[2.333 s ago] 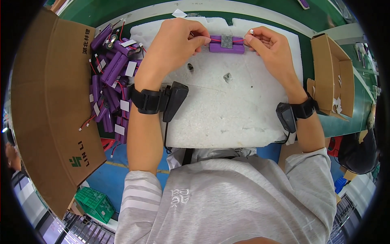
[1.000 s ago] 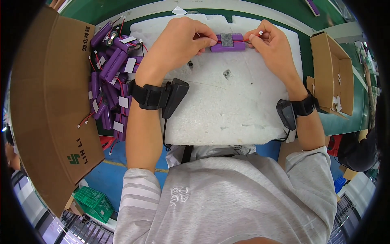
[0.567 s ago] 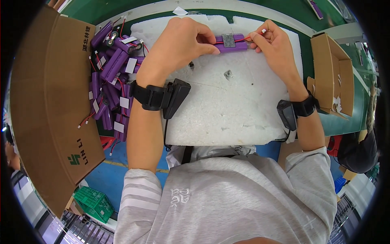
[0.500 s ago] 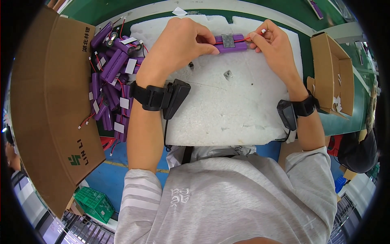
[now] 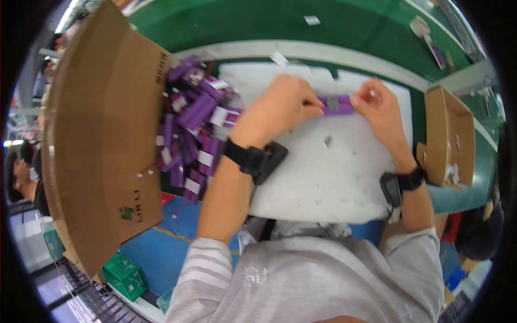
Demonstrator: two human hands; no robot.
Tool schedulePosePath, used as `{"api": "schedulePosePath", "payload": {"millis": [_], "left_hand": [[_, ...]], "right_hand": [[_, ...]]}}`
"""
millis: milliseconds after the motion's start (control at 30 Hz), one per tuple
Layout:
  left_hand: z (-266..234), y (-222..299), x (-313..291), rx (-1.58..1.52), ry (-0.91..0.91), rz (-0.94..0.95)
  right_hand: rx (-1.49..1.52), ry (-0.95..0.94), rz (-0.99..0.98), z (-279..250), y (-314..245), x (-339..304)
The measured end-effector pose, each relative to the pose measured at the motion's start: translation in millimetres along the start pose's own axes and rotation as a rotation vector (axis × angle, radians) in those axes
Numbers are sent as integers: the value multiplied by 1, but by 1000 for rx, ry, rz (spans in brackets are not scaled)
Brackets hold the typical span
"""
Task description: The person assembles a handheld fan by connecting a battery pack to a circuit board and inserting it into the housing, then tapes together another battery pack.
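A purple battery pack with a grey patch across its middle lies over the white foam board. My left hand is closed on its left end, thumb and fingers pinching. At the right end my right hand is pinched too, thumb and forefinger right against the pack. Motion blur hides the thin wires there; a small pale spot shows between the right fingers. Left of the board is a heap of similar purple packs with white labels and red wires. Each wrist wears a black strap with a device.
A large cardboard box stands along the left, beside the heap. To the right is a small open carton holding white scraps. A white-headed tool lies on the green surface at the far right. A green crate sits on the floor.
The whole view has shifted, so the scene sits lower and farther right. My right fingers, previously out on the wires beside the pack, are now at its right end. The left grip persists.
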State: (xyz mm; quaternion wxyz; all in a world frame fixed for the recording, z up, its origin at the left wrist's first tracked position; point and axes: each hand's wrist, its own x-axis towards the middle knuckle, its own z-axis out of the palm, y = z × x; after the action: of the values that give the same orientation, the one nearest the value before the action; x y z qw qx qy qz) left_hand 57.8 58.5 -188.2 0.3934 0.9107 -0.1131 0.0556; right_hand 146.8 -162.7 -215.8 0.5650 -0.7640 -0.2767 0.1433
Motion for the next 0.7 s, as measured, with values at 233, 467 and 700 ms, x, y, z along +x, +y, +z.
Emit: {"api": "schedulePosePath", "payload": {"millis": [233,467,700], "left_hand": [[2,1,-2,-93,59,-19],[14,15,5,-333,23,-227],[26,8,10,-227,-7,-23]], "right_hand": [[164,32,118,4,-5,4],[347,156,-19,1,-6,-3],[373,206,-178,-1,-7,-5]]}}
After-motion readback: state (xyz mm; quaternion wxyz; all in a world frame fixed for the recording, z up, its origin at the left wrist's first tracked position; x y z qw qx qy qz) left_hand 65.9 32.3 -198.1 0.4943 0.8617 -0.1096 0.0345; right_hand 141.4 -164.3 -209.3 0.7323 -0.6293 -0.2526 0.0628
